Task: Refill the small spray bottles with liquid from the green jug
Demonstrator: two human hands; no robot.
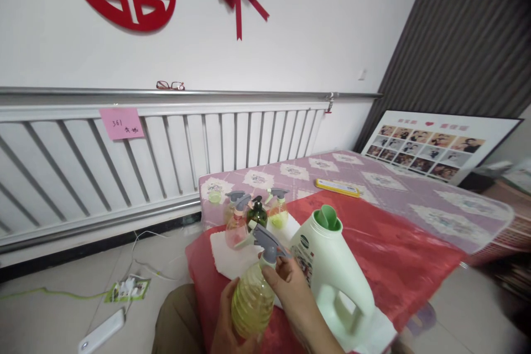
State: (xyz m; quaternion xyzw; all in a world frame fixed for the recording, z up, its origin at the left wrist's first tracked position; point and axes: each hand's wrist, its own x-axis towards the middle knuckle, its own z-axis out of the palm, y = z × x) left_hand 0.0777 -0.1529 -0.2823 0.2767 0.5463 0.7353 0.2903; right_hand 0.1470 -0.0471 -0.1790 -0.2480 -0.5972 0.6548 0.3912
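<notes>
A clear ribbed spray bottle with yellowish liquid and a grey trigger head is held upright, slightly tilted, in front of me. My left hand wraps round its body from the left. At the neck, just below the trigger head, the fingers of my right hand close from the right. Beside my right hand stands a large pale green jug with its green spout uncovered. Behind the held bottle are a pink spray bottle, a dark green pump bottle and another spray bottle with yellow liquid.
A red cloth covers part of a purple patterned table cover. A yellow-edged flat case lies near the back. The white radiator runs along the wall. A power strip with cables is on the floor at left.
</notes>
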